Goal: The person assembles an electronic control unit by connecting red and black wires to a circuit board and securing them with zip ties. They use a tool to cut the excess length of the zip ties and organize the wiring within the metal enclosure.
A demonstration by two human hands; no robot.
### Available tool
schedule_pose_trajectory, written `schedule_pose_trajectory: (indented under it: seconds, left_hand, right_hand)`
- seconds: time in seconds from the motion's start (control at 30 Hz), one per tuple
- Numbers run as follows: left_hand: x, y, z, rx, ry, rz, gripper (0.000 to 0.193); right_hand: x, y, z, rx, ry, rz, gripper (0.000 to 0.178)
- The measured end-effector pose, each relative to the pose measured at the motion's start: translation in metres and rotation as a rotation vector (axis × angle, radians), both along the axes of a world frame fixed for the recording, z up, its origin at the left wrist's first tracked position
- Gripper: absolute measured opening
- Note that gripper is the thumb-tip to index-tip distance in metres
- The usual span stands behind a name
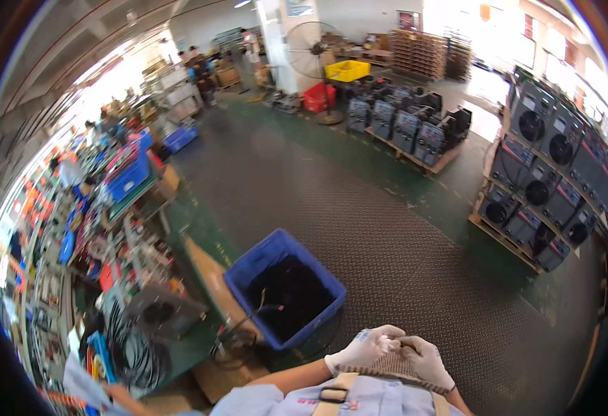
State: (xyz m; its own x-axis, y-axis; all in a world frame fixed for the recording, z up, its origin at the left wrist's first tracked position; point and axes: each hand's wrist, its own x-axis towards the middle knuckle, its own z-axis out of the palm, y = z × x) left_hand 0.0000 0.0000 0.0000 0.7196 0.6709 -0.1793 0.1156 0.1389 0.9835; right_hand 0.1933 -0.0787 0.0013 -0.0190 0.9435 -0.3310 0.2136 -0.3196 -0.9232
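Closely paired, cloth-gloved left hand [361, 349] and right hand [427, 360] curl, any hold unclear.

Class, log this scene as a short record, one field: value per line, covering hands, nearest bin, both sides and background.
Left hand: white glove, held before the waist
Right hand: white glove, close beside the left; anything held is unclear
Blue bin: on the floor, dark contents
Left side: bench with black cable coil
Right side: machines stacked on a pallet
Background: fan, yellow crate, red crate
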Motion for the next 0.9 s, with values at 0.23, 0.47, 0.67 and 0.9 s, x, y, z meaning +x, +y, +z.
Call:
schedule_pose_trajectory:
  seconds: [0.23, 0.47, 0.67, 0.9]
  left_hand:
    - [0.072, 0.241, -0.038, -0.436, 0.095, 0.524, 0.027]
    - [0.066, 0.404, -0.009, -0.388, 0.032, 0.734, 0.027]
    - [0.028, 0.524, -0.041, -0.351, 0.015, 0.884, 0.022]
    - [-0.034, 0.736, -0.027, 0.247, 0.198, 0.723, 0.027]
  right_hand:
    - [0.056, 0.299, -0.025, 0.362, -0.306, 0.328, 0.032]
    - [0.062, 0.532, -0.014, 0.405, -0.245, 0.575, 0.023]
    - [0.012, 0.702, 0.0, 0.332, -0.27, 1.008, 0.026]
    - [-0.035, 0.892, 0.034, 0.381, -0.24, 0.889, 0.018]
